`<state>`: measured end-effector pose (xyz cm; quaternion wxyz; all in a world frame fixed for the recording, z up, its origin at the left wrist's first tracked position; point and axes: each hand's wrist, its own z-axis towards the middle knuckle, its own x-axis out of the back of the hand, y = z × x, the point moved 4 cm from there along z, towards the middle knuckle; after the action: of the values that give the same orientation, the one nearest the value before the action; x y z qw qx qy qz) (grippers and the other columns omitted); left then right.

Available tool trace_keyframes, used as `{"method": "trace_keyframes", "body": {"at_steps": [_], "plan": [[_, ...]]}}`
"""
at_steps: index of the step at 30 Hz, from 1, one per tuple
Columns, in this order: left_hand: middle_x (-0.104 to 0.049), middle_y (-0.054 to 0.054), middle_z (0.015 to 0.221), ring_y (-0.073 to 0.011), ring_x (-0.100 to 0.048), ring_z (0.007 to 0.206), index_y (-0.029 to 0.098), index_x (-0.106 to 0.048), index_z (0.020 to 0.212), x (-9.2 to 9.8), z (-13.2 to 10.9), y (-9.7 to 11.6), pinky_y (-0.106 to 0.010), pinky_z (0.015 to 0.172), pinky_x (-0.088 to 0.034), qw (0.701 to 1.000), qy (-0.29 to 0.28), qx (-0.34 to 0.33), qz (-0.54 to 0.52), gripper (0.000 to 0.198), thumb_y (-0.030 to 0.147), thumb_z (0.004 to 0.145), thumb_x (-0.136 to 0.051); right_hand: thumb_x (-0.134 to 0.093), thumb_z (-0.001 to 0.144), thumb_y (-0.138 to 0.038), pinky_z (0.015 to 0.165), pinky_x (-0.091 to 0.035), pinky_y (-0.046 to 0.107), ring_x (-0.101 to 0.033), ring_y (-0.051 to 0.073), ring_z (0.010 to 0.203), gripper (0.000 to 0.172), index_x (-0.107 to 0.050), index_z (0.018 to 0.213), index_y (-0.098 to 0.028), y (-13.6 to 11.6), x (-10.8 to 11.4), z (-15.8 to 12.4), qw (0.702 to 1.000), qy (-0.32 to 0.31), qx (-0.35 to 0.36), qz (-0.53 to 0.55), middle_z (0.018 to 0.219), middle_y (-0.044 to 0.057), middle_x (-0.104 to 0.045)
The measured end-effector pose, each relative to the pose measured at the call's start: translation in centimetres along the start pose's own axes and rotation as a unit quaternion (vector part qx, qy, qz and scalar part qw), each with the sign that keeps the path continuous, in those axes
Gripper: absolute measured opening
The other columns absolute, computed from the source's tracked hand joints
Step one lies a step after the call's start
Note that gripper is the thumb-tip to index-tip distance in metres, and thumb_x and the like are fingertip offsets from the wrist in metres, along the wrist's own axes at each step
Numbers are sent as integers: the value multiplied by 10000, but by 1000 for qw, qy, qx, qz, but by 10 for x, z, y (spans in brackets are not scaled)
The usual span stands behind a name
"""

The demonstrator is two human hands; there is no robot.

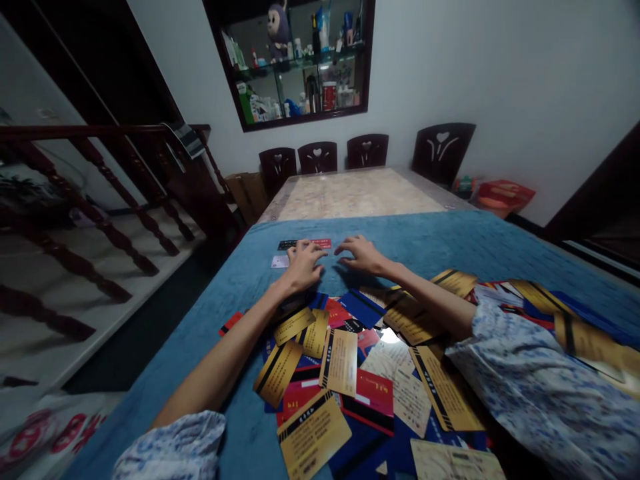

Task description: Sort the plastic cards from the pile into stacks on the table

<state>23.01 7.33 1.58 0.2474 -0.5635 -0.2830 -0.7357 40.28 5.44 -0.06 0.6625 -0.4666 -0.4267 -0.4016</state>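
Up at twelve o'clock, the left hand (303, 265) lies flat, grip released, fingertips beside a red card (319, 244) and white card (279, 261); right hand (361, 255) likewise released, resting on the blue-clothed desk (450, 243).

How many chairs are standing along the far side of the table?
4: three in a row at the far end, chair one, chair two, chair three, and a fourth at the far right corner. Others may be out of view.
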Motion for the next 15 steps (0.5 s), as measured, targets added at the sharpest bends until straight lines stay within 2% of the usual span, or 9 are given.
{"method": "trace_keyframes", "body": {"at_steps": [9, 15], "plan": [[-594, -91, 1328, -349, -325, 1313, 261, -683, 1232, 3, -32, 40, -576, 1052, -274, 999, -22, -34, -14, 368, 226, 886, -562, -558, 866, -173, 959, -345, 387, -601, 219, 955, 256, -743, 1041, -203, -12, 13, -38, 991, -8, 119, 67, 1043, 76, -729], [-642, -97, 1195, -330, -390, 1248, 241, -723, 1095, 3, -52, 67, -564, 1022, -296, 997, -29, -77, -6, 254, 283, 912, -553, -552, 845, -138, 943, -390, 371, -563, 232, 986, 247, -752, 973, -203, -25, 11, -55, 985, -32, 148, 82, 967, 66, -738]]}}
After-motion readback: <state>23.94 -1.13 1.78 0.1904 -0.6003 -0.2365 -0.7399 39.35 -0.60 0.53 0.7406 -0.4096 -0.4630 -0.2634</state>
